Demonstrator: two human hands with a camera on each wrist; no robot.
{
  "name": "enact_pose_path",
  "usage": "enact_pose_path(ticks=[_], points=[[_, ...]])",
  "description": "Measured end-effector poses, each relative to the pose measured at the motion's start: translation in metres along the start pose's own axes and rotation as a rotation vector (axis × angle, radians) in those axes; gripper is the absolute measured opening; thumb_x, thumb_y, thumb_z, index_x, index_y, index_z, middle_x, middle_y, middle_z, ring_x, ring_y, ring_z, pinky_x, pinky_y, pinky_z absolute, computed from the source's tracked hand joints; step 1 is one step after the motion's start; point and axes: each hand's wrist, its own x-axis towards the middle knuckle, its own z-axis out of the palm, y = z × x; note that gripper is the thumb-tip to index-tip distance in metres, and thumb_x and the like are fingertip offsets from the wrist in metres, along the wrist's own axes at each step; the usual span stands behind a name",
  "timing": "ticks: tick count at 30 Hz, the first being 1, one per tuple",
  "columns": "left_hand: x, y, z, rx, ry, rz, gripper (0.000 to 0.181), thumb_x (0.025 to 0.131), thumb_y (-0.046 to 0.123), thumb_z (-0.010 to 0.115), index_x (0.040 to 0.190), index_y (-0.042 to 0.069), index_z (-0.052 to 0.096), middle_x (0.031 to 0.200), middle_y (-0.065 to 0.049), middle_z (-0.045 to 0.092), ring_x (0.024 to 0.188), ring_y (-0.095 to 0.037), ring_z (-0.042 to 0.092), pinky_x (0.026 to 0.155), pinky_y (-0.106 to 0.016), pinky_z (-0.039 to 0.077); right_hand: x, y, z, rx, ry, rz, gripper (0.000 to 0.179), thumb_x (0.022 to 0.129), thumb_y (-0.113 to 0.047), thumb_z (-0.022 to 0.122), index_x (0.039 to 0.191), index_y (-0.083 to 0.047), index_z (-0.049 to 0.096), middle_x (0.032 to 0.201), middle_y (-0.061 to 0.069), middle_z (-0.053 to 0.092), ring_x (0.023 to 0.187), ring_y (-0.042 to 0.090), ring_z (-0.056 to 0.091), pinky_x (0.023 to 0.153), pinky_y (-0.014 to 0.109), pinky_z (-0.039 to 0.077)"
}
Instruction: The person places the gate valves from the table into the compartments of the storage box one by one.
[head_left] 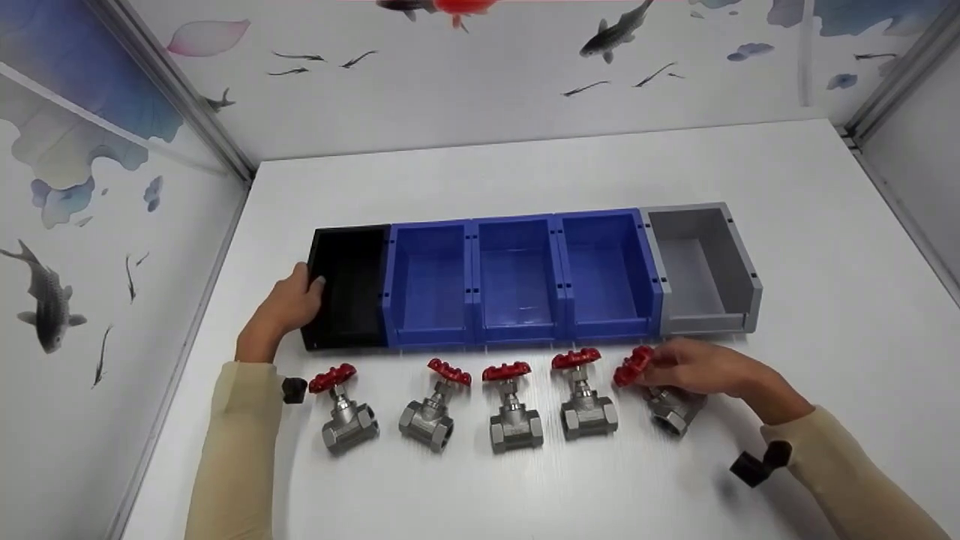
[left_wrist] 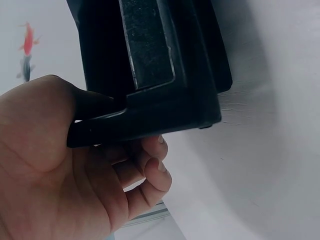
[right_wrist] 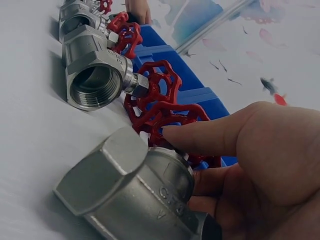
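Valve [head_left: 671,412] sits at four o'clock in head view, your right hand [head_left: 690,367] pinching its wheel [head_left: 634,366]; your left hand [head_left: 291,300] grips the black bin [head_left: 349,300] at nine. Judgement: pinch close to the neck [right_wrist: 172,167]; the body [right_wrist: 135,195] looks heavy, may swing.

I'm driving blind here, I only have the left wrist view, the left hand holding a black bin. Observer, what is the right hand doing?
Observer: The right hand is pinching the red handwheel of the rightmost valve.
Operator: Okay, my picture shows no valves at all. How many others are there?
Observer: Four other valves, spread across the table to the left of that one.
Operator: And what is next to the black bin?
Observer: Three blue bins stand side by side directly to its right.
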Motion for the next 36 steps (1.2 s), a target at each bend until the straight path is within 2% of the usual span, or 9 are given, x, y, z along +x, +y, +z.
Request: enact_pose_path(ticks=[6, 13, 18, 23, 30, 36], points=[[-0.001, 0.000, 0.001, 0.000, 0.005, 0.007, 0.037, 0.108, 0.021, 0.029, 0.126, -0.010, 0.036, 0.099, -0.026, 0.054, 0.084, -0.033, 0.053, 0.073, -0.046, 0.043, -0.001, -0.002, 0.000, -0.027, 0.019, -0.015, 0.024, 0.098, -0.026, 0.062, 0.097, -0.004, 0.070, 0.069, -0.004, 0.050, 0.057, 0.006, 0.044, 0.049, 0.023, 0.035], [0.000, 0.001, 0.001, -0.001, 0.002, -0.005, 0.038, 0.108, 0.021, 0.029, 0.129, -0.011, 0.034, 0.108, -0.031, 0.053, 0.089, -0.036, 0.053, 0.078, -0.050, 0.043, -0.005, -0.003, -0.002, -0.033, 0.034, 0.019, 0.026, 0.100, -0.028, 0.059, 0.099, -0.004, 0.068, 0.067, -0.004, 0.047, 0.055, 0.008, 0.042, 0.050, 0.025, 0.034], [0.000, 0.000, 0.002, -0.003, 0.008, 0.003, 0.038, 0.108, 0.021, 0.028, 0.128, -0.011, 0.035, 0.106, -0.031, 0.053, 0.089, -0.036, 0.053, 0.078, -0.050, 0.043, -0.008, -0.004, -0.002, -0.003, 0.033, 0.022, 0.028, 0.101, -0.027, 0.057, 0.102, -0.002, 0.068, 0.065, -0.003, 0.047, 0.052, 0.007, 0.042, 0.046, 0.024, 0.034], [-0.001, 0.001, 0.001, 0.004, 0.009, -0.002, 0.039, 0.108, 0.021, 0.028, 0.129, -0.011, 0.035, 0.105, -0.031, 0.054, 0.087, -0.035, 0.054, 0.076, -0.049, 0.043, -0.011, -0.008, -0.003, -0.022, 0.074, 0.019, 0.028, 0.101, -0.028, 0.057, 0.100, -0.002, 0.067, 0.071, -0.001, 0.050, 0.060, 0.009, 0.046, 0.052, 0.025, 0.038], [-0.001, 0.001, 0.001, 0.004, 0.010, -0.002, 0.037, 0.109, 0.021, 0.028, 0.127, -0.011, 0.036, 0.092, -0.020, 0.052, 0.078, -0.030, 0.052, 0.069, -0.042, 0.042, -0.014, -0.012, -0.002, 0.008, 0.093, 0.036, 0.032, 0.101, -0.031, 0.057, 0.100, 0.000, 0.064, 0.074, 0.000, 0.051, 0.063, 0.011, 0.048, 0.055, 0.026, 0.041], [0.001, 0.001, 0.002, 0.007, 0.016, -0.005, 0.038, 0.108, 0.021, 0.028, 0.128, -0.011, 0.036, 0.095, -0.022, 0.053, 0.080, -0.030, 0.054, 0.071, -0.043, 0.043, -0.015, -0.014, -0.002, 0.025, 0.107, 0.063, 0.034, 0.101, -0.033, 0.057, 0.102, 0.000, 0.063, 0.070, -0.001, 0.049, 0.058, 0.010, 0.046, 0.053, 0.027, 0.041]])
